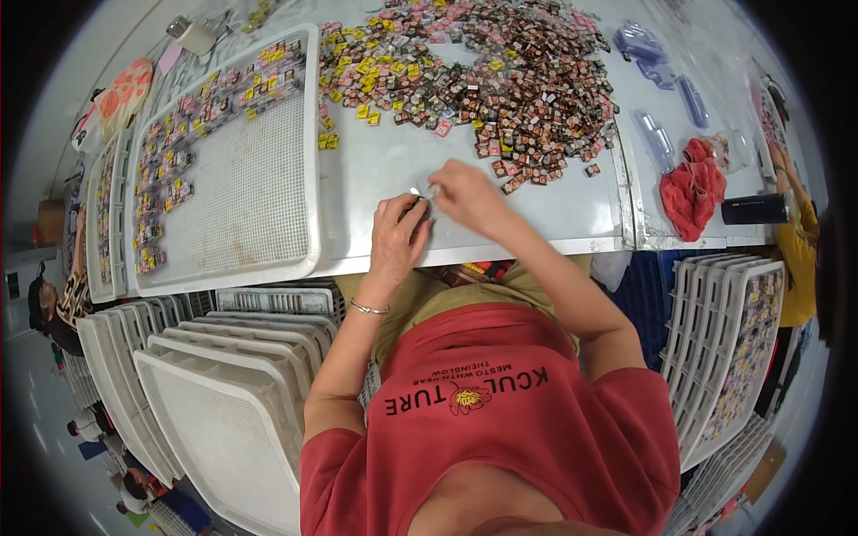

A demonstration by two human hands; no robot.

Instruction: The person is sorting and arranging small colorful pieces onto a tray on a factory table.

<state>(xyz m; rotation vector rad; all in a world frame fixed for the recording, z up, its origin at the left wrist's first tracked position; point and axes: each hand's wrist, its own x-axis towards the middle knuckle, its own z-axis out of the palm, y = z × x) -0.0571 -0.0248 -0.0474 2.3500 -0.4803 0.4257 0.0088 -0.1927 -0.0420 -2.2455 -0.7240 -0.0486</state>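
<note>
At the near edge of the white table point(375, 170), my hands meet over a small item that I cannot make out. My left hand point(398, 234) has its fingers curled together, with something small, dark and shiny at their tips. Thumb and fingers of my right hand point(469, 198) are pinched close beside it, and a pale glint shows between the hands. Beyond them spreads a big pile of small square pieces point(536, 98), mostly dark brown, with yellow and pink ones point(366, 67) at its left. To my left lies a white mesh tray point(259, 179), partly filled with rows of such pieces point(210, 103).
Empty-looking white trays point(214, 420) stand stacked at lower left, filled ones point(742, 348) at lower right. On the table's right are a red cloth point(693, 192), a black cylinder point(755, 210) and clear plastic pieces point(648, 54). Other people point(800, 259) are at both sides.
</note>
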